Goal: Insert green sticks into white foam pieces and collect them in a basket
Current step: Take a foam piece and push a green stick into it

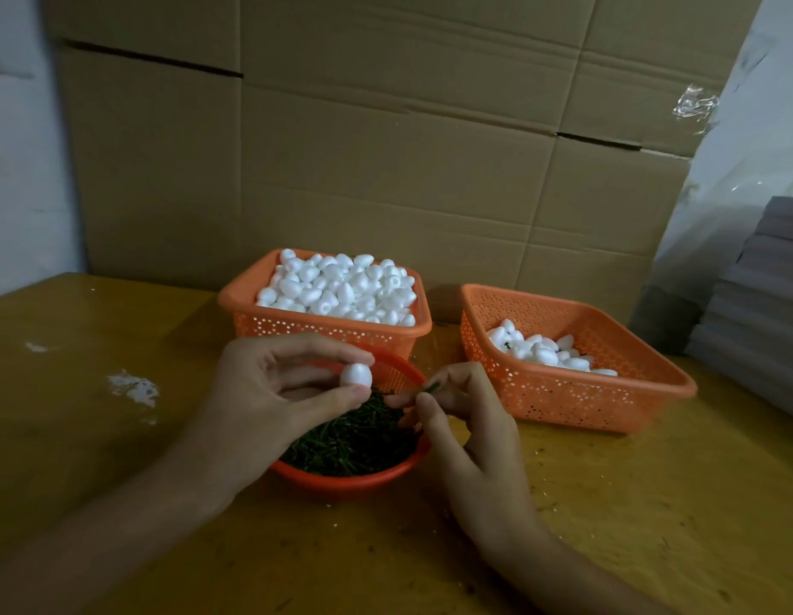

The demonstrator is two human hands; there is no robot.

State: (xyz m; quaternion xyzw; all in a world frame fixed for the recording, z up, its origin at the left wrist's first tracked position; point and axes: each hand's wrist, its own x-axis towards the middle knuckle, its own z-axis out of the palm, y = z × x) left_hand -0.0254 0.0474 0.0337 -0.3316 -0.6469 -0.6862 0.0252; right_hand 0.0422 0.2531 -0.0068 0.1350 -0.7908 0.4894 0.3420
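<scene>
My left hand (270,392) pinches a white egg-shaped foam piece (356,375) between thumb and forefinger, above a round orange bowl (350,479) full of green sticks (354,441). My right hand (463,419) holds one green stick (431,387) by its fingertips, the tip a short gap to the right of the foam piece. Behind the bowl an orange basket (252,299) is heaped with plain foam pieces (341,288). At the right a second orange basket (563,401) holds a small pile of foam pieces (541,350), at least one showing a green stick.
All of it sits on a yellow wooden table (629,503) with green specks and white smears at the left (135,388). A cardboard wall (385,148) stands close behind the baskets. Grey stacked sheets (758,312) rise at the right edge.
</scene>
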